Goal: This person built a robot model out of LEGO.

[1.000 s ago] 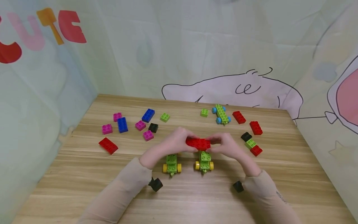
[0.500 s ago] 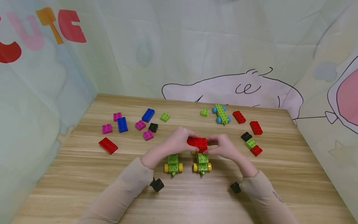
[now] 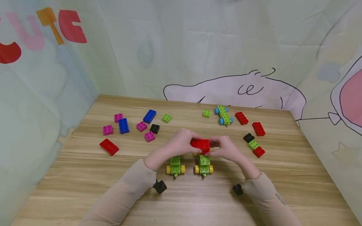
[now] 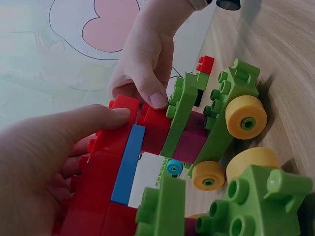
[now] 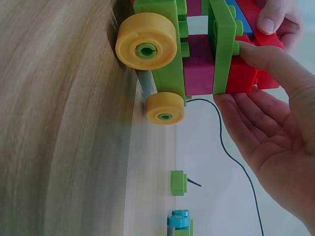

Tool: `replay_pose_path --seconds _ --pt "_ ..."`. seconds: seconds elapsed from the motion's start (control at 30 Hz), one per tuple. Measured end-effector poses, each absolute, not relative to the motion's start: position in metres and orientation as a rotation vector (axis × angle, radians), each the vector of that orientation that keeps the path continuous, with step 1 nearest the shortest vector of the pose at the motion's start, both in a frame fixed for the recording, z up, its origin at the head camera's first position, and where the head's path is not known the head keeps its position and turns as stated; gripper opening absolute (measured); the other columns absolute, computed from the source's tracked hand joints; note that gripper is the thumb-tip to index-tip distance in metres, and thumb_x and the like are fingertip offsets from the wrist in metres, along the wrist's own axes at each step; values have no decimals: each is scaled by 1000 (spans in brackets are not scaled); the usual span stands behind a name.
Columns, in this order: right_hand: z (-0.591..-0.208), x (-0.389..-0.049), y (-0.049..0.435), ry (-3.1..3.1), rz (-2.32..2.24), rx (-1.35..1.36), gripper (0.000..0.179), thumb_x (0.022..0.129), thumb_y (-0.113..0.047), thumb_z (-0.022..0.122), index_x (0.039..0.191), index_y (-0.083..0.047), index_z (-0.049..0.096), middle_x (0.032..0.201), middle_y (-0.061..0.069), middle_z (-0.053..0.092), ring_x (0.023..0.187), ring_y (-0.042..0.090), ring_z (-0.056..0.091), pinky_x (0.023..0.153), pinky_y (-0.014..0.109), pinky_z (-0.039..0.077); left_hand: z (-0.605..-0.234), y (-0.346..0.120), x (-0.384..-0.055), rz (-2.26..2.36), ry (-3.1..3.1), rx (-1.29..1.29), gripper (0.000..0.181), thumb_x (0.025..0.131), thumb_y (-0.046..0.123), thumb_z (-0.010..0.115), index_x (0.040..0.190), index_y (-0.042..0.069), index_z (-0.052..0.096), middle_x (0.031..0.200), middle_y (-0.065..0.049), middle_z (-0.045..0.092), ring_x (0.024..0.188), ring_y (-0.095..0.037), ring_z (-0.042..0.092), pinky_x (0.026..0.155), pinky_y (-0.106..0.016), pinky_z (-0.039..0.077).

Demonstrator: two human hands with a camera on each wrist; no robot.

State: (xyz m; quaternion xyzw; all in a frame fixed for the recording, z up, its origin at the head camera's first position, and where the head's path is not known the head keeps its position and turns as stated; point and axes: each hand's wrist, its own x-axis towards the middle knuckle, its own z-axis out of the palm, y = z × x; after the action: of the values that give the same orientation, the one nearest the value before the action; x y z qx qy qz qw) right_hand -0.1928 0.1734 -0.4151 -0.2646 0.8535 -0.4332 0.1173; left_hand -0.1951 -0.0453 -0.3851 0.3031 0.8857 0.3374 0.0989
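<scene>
Bricks (image 3: 201,144), red: left hand (image 3: 181,142) grips from nine o'clock, right hand (image 3: 225,147) pinches from three; yellow-wheeled green base (image 3: 204,160) stands at six.

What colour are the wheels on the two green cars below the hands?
Yellow, with green centres; the wheels show best in the left wrist view.

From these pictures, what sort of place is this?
Probably a children's play corner, or a set made up like one: toy bricks lie on a wood-grained tabletop, and a wrinkled backdrop behind it shows cartoon drawings and the letters CUTE.
</scene>
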Motion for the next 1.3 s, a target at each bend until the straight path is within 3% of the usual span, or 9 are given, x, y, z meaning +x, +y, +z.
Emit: replay_pose_path --seconds 0.4,0.73,0.93,1.17,1.3 --pt "-416 -194 173 2508 -1229 -768 30 80 -12 80 105 -1 70 103 11 74 97 23 70 88 39 57 -383 -43 -194 977 2614 893 39 82 20 80 117 6 71 108 -7 74 86 -12 66 75 -22 57" --pt "-415 -193 173 2512 -1221 -766 36 80 -12 80 112 1 69 106 12 73 97 23 70 88 36 57 -385 -41 -195 966 2618 910 38 82 19 79 117 6 71 109 -8 74 85 -11 66 75 -22 57" --pt "-416 -194 174 2500 -1225 -764 39 80 -12 80 115 2 67 108 13 72 99 24 69 90 37 56 -384 -41 -194 968 2614 900 39 82 18 79 118 6 71 109 -7 74 86 -11 66 76 -22 57" --pt "-408 -192 183 2518 -1283 -777 51 80 -12 80 125 3 62 123 17 67 110 29 65 96 41 53 -384 -40 -194 933 2626 896 41 83 19 79 121 6 70 115 -8 72 90 -13 66 79 -25 57" --pt "-400 -190 185 2551 -1279 -794 46 82 -13 79 123 0 65 123 15 68 112 29 64 97 43 52 -383 -40 -194 926 2626 883 41 83 20 79 120 6 70 114 -8 72 90 -13 65 80 -25 57"
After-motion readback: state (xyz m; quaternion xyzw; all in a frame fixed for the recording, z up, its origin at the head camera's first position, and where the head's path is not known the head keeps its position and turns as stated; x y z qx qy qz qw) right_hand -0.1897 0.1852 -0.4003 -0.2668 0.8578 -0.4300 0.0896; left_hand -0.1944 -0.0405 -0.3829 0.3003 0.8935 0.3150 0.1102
